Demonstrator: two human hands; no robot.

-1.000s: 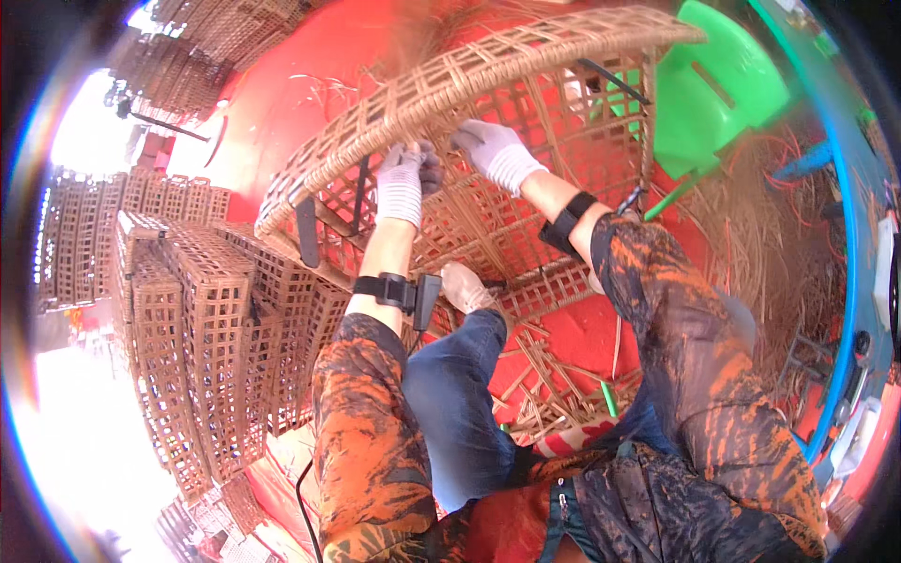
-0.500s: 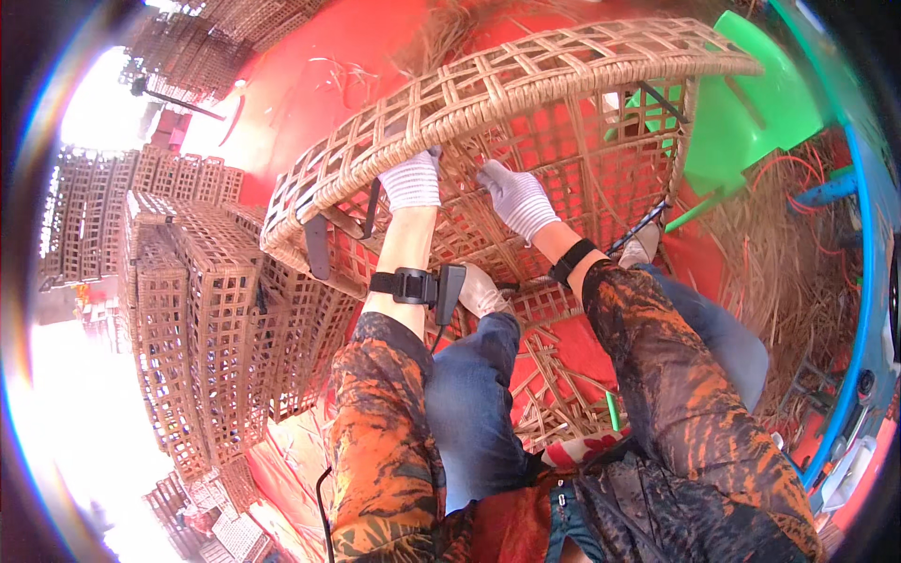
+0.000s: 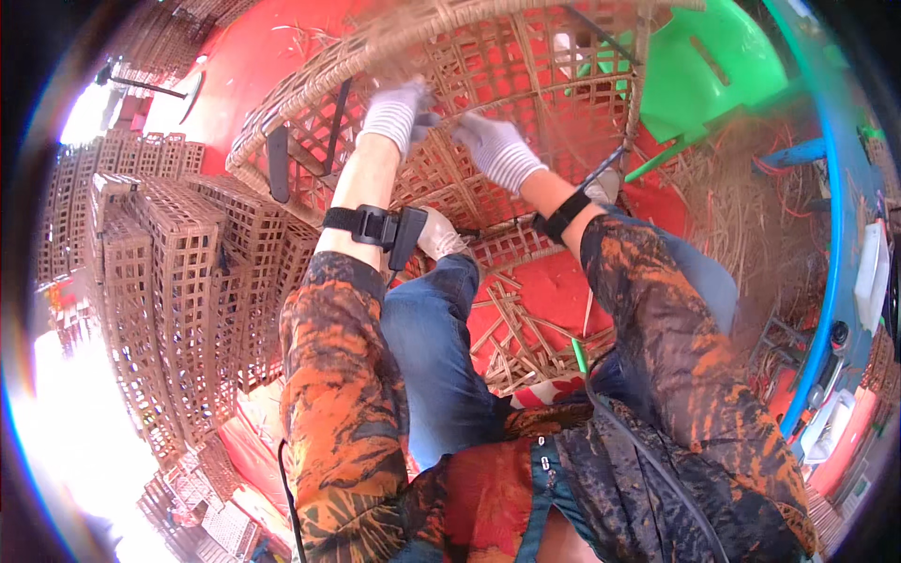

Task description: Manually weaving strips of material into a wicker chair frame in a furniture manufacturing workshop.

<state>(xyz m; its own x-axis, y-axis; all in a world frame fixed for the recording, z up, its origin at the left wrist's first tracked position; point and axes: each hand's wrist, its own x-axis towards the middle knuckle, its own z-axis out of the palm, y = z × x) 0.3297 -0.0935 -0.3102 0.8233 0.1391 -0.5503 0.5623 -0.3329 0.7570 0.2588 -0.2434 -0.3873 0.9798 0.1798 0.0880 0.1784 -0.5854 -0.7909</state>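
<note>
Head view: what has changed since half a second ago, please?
The left hand, its fingers then mostly hidden by the rim of the woven basket, has come out below it, nearer the right hand; whether either grips is unclear. The view shifted too. The grouped baskets and green plastic chair stayed.

Wicker basket (image 3: 399, 45) — rough, matt woven strips.

I count: gloved hands (image 3: 394, 113) (image 3: 497, 150), two, mine; black wrist straps (image 3: 361, 223) (image 3: 566, 216), two; wicker frame (image 3: 366, 54) before me, one; green plastic chair (image 3: 676, 89), one; stacked wicker pieces (image 3: 178, 235), several, exact number unclear.
</note>
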